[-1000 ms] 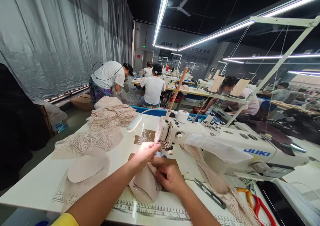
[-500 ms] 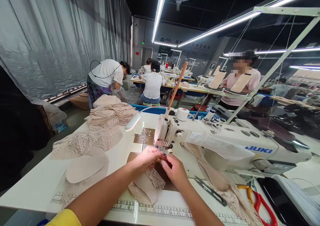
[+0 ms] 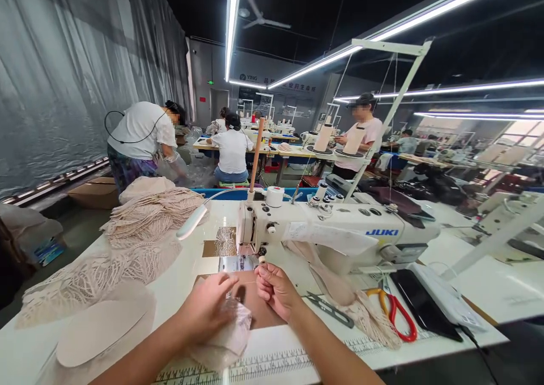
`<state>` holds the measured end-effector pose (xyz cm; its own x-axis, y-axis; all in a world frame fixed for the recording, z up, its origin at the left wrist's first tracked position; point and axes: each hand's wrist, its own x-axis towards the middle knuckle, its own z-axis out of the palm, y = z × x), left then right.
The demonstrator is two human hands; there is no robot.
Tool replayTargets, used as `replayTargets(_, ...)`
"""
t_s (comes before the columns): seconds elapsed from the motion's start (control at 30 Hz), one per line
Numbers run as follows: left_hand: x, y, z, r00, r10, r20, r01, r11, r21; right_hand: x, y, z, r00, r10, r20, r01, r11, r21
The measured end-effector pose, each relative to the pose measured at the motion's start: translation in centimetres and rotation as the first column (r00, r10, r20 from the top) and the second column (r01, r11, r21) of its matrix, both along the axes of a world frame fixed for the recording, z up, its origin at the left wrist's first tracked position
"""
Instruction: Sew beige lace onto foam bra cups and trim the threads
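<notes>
My left hand (image 3: pixel 208 305) is curled over a pale beige lace-and-fabric piece (image 3: pixel 236 331), gripping its upper part in front of the sewing machine (image 3: pixel 250 226). The piece hangs towards me over the table's ruler strip, and my fingers hide part of it. My right hand (image 3: pixel 275 292) is closed in a pinch just below and right of the needle area. A thin pale thread seems to run from its fingers towards my left hand. Under both hands lies a brown plate (image 3: pixel 267 311) set on the table. The presser foot (image 3: pixel 242 263) has no cloth visible beneath it.
On the left are stacked lace pieces (image 3: pixel 144 218), spread lace (image 3: pixel 123 266) and an oval beige pad (image 3: pixel 104 331). To the right lie thread snips (image 3: pixel 331 310), red-and-yellow-handled scissors (image 3: pixel 402 317), bunched lace fabric (image 3: pixel 374 322) and a black phone (image 3: pixel 425 303). Co-workers are beyond the machine.
My hands, together near the needle before, have come apart; the left is lower over the fabric, the right pinched alone. The view has turned to the right.
</notes>
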<state>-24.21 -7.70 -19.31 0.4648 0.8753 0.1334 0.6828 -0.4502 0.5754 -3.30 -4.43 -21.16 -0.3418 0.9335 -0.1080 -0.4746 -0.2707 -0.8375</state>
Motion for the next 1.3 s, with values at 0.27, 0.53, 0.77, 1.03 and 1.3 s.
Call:
replayTargets(0.27, -2.8, 0.6, 1.3, 0.999, 0.049, -0.023, -0.047, 0.997, 0.064, -0.6, -0.9, 0.7, 0.991, 0.013, 0.135, -0.006, 0.999, -0.052)
replayTargets(0.53, 2.4, 1.1, 3.6, 0.674, 0.195, 0.713, 0.272, 0.832, -0.484, -1.2, -1.9, 1.2, 0.950, 0.085, 0.299, -0.060, 0.994, -0.093)
replayTargets(0.77, 1.7, 2.7, 2.6, 0.597, 0.177, 0.782, 0.169, 0.926, -0.338, -1.4, 0.0, 0.2, 0.955, -0.158, 0.252, 0.198, 0.969, -0.146)
replayTargets(1.03, 1.9, 3.1, 2.4, 0.803, -0.082, 0.590, 0.104, 0.995, -0.004, -4.1, 1.9, -0.2, 0.914, -0.385, 0.125, 0.404, 0.885, -0.229)
replayTargets(1.3, 1.8, 3.3, 1.5, 0.841, -0.248, 0.482, 0.173, 0.965, 0.195, -5.6, 3.3, -2.0, 0.930, -0.348, 0.121, 0.363, 0.919, -0.152)
